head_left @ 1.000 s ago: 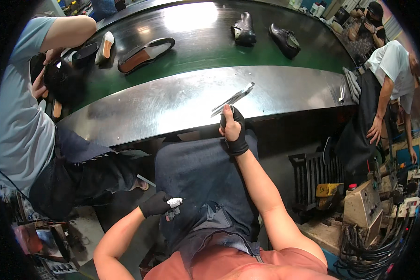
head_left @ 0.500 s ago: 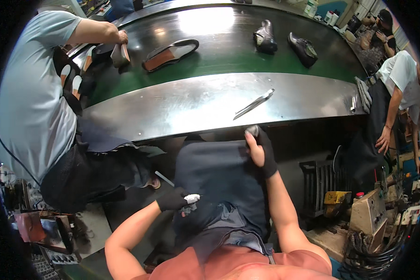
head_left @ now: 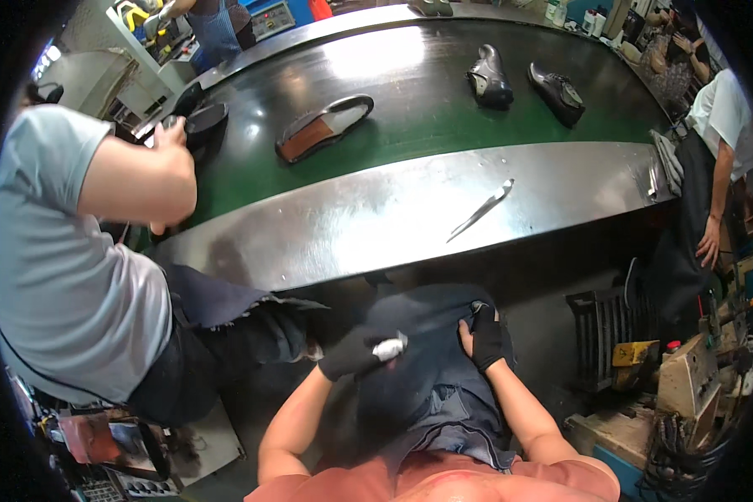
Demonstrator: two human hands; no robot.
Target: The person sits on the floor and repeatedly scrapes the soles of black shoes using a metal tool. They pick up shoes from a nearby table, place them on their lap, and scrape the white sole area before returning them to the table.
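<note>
Both my hands wear black gloves that leave some skin bare. My left hand [head_left: 349, 355] is above my lap, its fingers closed around a small white piece [head_left: 389, 347] whose kind I cannot make out. On my right thigh, over the dark apron [head_left: 418, 314], rests my right hand [head_left: 484, 341] with thumb showing and fingers curled. A small pale edge shows by its fingertips; what it belongs to is unclear. Ahead, a slim silver hand tool [head_left: 494, 201] lies on the metal ledge [head_left: 360, 222], apart from both hands.
Beyond the ledge, a green-black belt [head_left: 410, 125] carries an upturned shoe [head_left: 325, 128] and two upright dark shoes [head_left: 489, 79]. At left a co-worker [head_left: 67, 243] handles a dark shoe [head_left: 207, 124]. Another person [head_left: 719, 125] stands at right, near a slatted black rack [head_left: 598, 335] and machinery [head_left: 686, 376].
My right hand has dropped from near the ledge onto my thigh. The left has moved inward over my lap, keeping the white piece. The co-worker's arm has shifted; the whole view has turned slightly left.
</note>
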